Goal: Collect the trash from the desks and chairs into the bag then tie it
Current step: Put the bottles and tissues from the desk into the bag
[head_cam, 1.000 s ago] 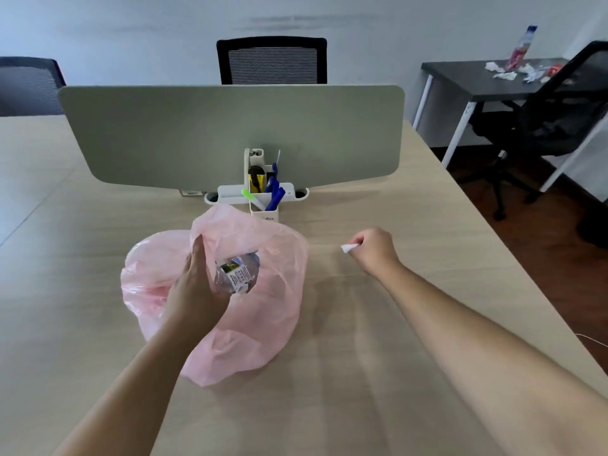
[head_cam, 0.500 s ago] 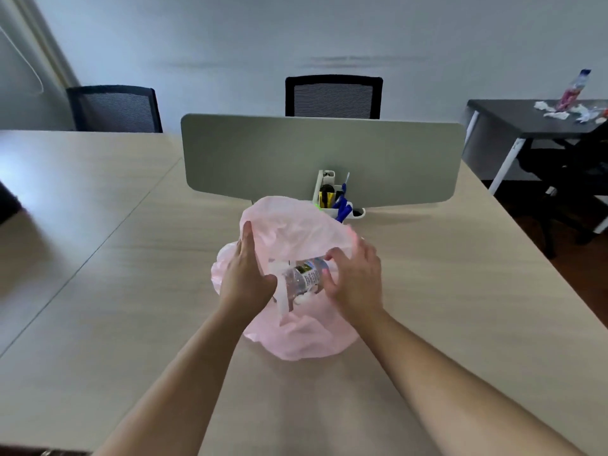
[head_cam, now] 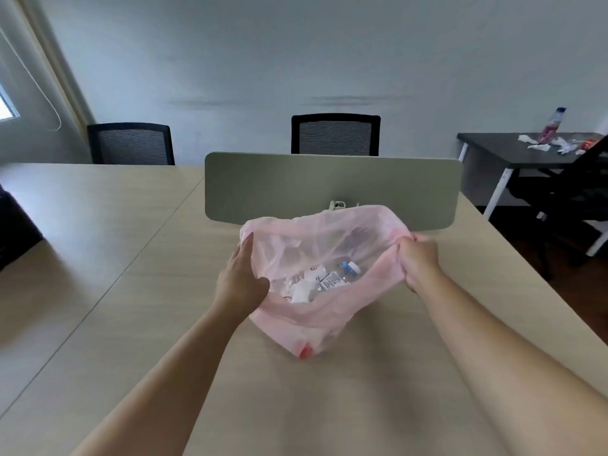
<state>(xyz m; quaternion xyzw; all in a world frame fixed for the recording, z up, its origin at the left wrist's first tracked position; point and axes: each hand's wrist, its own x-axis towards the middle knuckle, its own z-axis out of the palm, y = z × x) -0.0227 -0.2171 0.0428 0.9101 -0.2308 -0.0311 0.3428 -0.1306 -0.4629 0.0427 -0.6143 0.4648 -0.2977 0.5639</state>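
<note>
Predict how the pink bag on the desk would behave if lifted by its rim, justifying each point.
Probably floppy: the pink bag wrinkles and sags between the left hand and right hand gripping its rim. Likely light, holding only a small bottle and white scraps. Contents would probably slide to its lowest corner, since the film looks smooth.

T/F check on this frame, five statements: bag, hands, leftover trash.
1. The right hand grips the rim of the pink bag. True.
2. The pink bag is empty. False: a capped bottle and white scraps lie inside.
3. The bag's mouth is tied. False: it is spread wide open.
4. Trash lies on the dark table at far right. True.
5. The left hand hangs free of the bag. False: it holds the bag's left edge.
</note>
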